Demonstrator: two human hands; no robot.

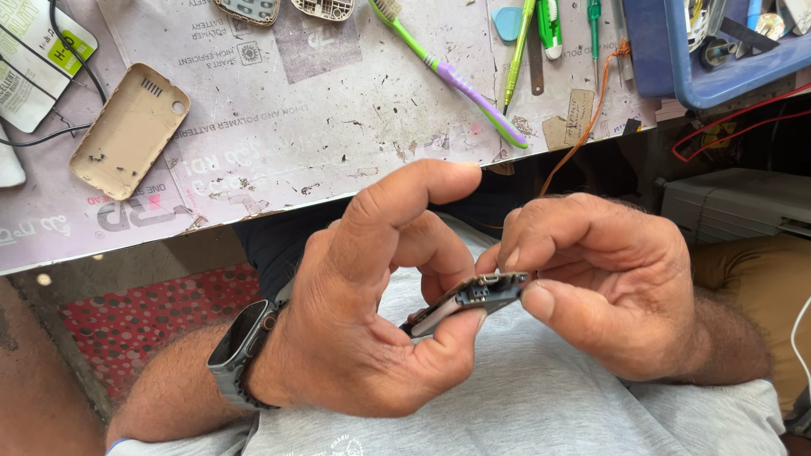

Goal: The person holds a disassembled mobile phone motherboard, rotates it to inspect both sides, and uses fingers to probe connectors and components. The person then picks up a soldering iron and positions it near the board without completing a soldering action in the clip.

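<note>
i've got both hands in front of my lap, below the near edge of the worktop (pixel 279 143). my left hand (pixel 372 304) is closed around a small dark phone body (pixel 469 297), thumb underneath and forefinger arched over the top. my right hand (pixel 608 283) pinches the same phone body at its end, thumb and fingertips pressed on it, so both hands grip it edge-on and i see its open side with the port and bare innards. a dark wristwatch (pixel 241 342) sits on the left wrist.

as for progress, i judge the phone is already opened: a beige back cover (pixel 127 131) lies on the worktop toward its left edge, inner side up, well apart from my hands, and two keypad pieces (pixel 287 8) lie at the far edge. the tools look untouched right now: a green and purple toothbrush (pixel 456 76) lies diagonally near the middle, green screwdrivers (pixel 549 25) beside it, and a blue tray (pixel 718 80) of parts at the right corner. the body is not back together.
</note>
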